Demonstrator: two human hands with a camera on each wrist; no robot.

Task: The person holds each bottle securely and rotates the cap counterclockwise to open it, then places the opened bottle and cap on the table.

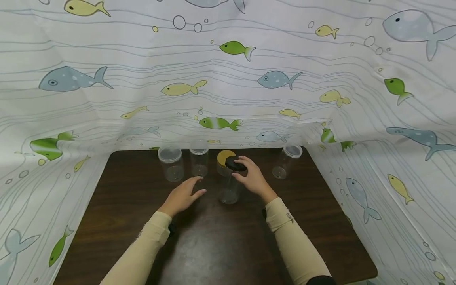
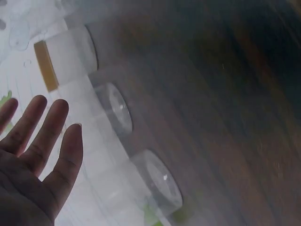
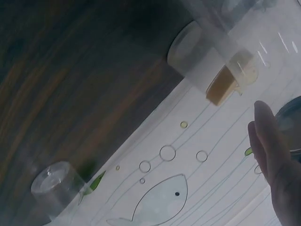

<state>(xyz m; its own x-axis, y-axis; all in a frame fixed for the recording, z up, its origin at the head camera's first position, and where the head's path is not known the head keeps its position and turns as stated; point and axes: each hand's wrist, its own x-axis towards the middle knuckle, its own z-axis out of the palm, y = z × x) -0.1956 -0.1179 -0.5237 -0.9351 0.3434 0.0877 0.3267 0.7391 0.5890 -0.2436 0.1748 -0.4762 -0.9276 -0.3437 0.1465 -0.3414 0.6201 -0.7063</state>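
Observation:
My right hand [image 1: 254, 178] grips the black lid [image 1: 235, 163] of a clear jar [image 1: 229, 192] from above, thumb on the near side and fingers over the top. The right wrist view catches the hand [image 3: 273, 165] at the dark lid [image 3: 289, 127], with part of the jar's clear wall along the top. To the left of this jar, my left hand [image 1: 181, 196] hovers over the table, holding nothing; its fingers [image 2: 70, 155] are spread in the left wrist view. Just behind the black-lidded jar stands a jar with a gold lid [image 1: 224, 156], partly hidden.
Two clear jars with whitish lids, a wider one [image 1: 171, 164] and a slimmer one [image 1: 199, 160], stand at the back left. Another clear jar [image 1: 286, 162] stands at the back right. The dark wooden table [image 1: 228, 245] meets a fish-printed cloth [image 1: 228, 95] behind and at both sides.

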